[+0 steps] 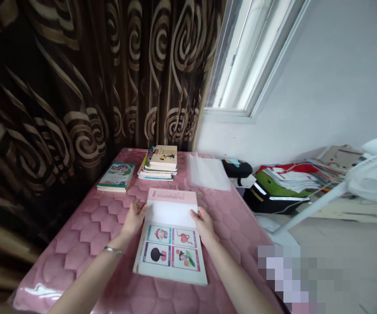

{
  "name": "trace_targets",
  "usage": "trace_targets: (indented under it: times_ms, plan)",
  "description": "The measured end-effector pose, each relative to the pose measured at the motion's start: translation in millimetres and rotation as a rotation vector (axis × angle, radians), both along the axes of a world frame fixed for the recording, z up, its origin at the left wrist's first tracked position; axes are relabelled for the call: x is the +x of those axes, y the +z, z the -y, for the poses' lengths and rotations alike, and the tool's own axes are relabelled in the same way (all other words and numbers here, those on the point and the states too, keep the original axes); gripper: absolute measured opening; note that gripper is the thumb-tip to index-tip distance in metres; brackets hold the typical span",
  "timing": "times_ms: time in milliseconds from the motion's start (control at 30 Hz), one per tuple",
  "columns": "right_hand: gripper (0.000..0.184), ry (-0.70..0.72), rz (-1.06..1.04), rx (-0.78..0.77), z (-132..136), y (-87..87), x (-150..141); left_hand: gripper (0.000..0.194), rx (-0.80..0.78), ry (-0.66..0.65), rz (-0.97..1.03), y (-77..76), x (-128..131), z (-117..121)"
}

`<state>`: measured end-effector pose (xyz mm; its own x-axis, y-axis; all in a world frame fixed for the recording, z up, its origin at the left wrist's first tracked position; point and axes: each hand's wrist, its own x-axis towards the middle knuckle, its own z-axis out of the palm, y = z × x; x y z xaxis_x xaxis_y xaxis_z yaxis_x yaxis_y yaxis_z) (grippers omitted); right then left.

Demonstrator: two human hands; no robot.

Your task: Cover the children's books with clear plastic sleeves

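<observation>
An open book (171, 277) with four framed cartoon pictures lies in front of me on a pink quilted surface. Its far part shows a pale pink page (175, 196) with small print, and a white band of paper lies between that and the pictures. My left hand (137, 213) grips the book's left edge, fingers bent around it. On the opposite edge, my right hand (203, 220) pinches the paper with the thumb on top. A silvery bracelet (113, 250) circles my left wrist.
Beyond the book stand a stack of books (159, 165), a green-bordered book pile (116, 176) and clear plastic sleeves (209, 173). A black case (236, 167) is at the mattress edge (86, 226). Right of it are a green and black bag (273, 192) and a white fan (368, 174). Patterned curtains hang left.
</observation>
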<state>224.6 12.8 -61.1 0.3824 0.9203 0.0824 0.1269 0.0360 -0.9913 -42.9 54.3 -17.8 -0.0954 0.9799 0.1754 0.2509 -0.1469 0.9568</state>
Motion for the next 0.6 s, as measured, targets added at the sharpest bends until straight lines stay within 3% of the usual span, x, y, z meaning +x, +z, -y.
trace_targets:
  times_ms: [100, 200, 333, 433, 600]
  plan:
    - [0.042, -0.001, -0.024, -0.007, -1.3, 5.7, -3.3, 0.046, -0.058, -0.135, 0.094, -7.9, 8.2, -8.7]
    - [0.038, -0.065, 0.084, -0.043, -2.7, 14.7, -5.5, 0.039, -0.036, -0.167, 0.108, -11.8, 14.7, -10.3]
    - [0.032, -0.101, 0.226, -0.081, -6.9, 29.2, -6.9, 0.037, -0.028, -0.048, 0.004, -14.1, 16.6, -16.7]
    - [0.04, -0.1, 0.304, -0.125, -12.0, 37.3, -7.1, 0.04, -0.058, 0.057, -0.178, -14.6, 16.5, -21.9]
    - [0.053, -0.074, 0.464, -0.272, -21.0, 34.6, -5.3, 0.041, -0.079, 0.085, -0.453, -14.2, 20.8, -22.2]
